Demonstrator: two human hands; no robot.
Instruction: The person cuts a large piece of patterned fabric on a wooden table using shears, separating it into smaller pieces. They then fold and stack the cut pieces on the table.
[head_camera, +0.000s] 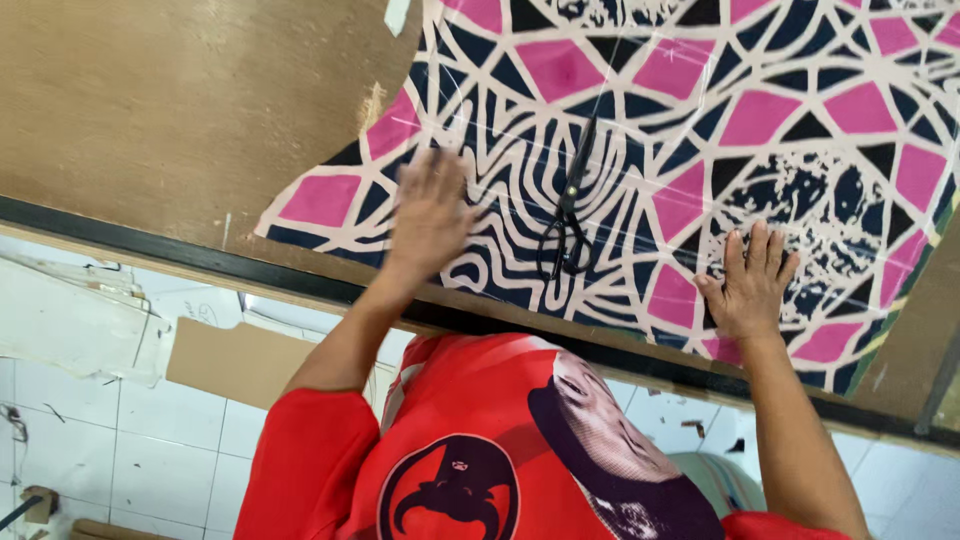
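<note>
While both hands press flat and open on the patterned fabric (700, 130) spread over the brown table (170, 110), black scissors (570, 205) lie between them. From the left hand (430, 215) they sit at three o'clock, nearer than from the right hand (748, 285), at ten o'clock. Their long axis runs twelve to six, blades pointing to twelve, handles toward the person.

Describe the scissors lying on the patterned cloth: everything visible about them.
The scissors are all dark, seemingly black, with long narrow blades closed together and two loop handles toward the table's near edge. They lie flat on the pink, navy and cream cloth, tips pointing away. Neither the left hand nor the right hand touches them; both press flat on the cloth either side.
</note>
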